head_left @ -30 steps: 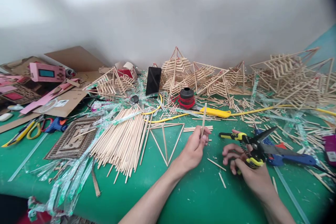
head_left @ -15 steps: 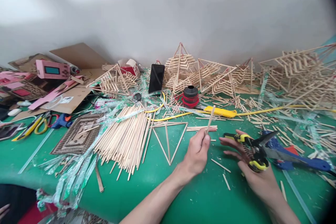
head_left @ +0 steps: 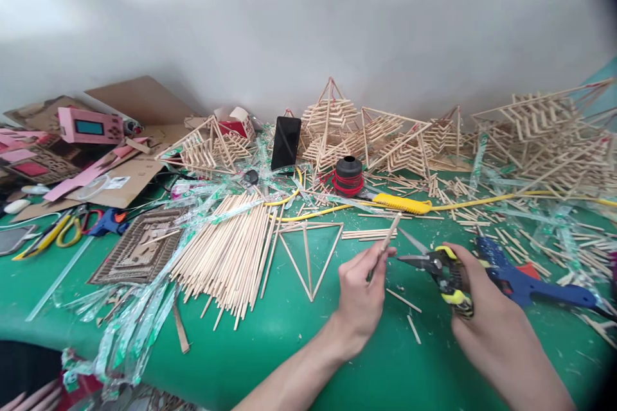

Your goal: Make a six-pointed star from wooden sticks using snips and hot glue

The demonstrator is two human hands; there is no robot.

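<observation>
Holding a thin wooden stick (head_left: 391, 231) up at a tilt, the left hand (head_left: 361, 295) has its thumb and fingers pinched together around the lower part, above the green table (head_left: 270, 353); how far the stick runs down inside the grip cannot be told. The right hand (head_left: 496, 321) is closed around the handles of the yellow-and-black shears (head_left: 434, 263), though some of its fingers are hidden, and the blades stand apart, pointing towards the left hand, near the stick. The stick looks very light, straight and fairly stiff, dry rather than slippery, yet slim enough to snap if bent hard. It is probably best pinched low between thumb and fingertips, as here, with the upper end free and the skin well away from the edges. The shears seem heavier and firm, with springy handles that should be taken in the whole palm, never by the blades. Two short stick pieces (head_left: 403, 300) lie between the hands; being so small, they would likely roll and need a fingertip pinch. The triangular frame (head_left: 307, 257) lies left of the left hand, its slender joints perhaps fragile, so it is better lifted by two sides.
</observation>
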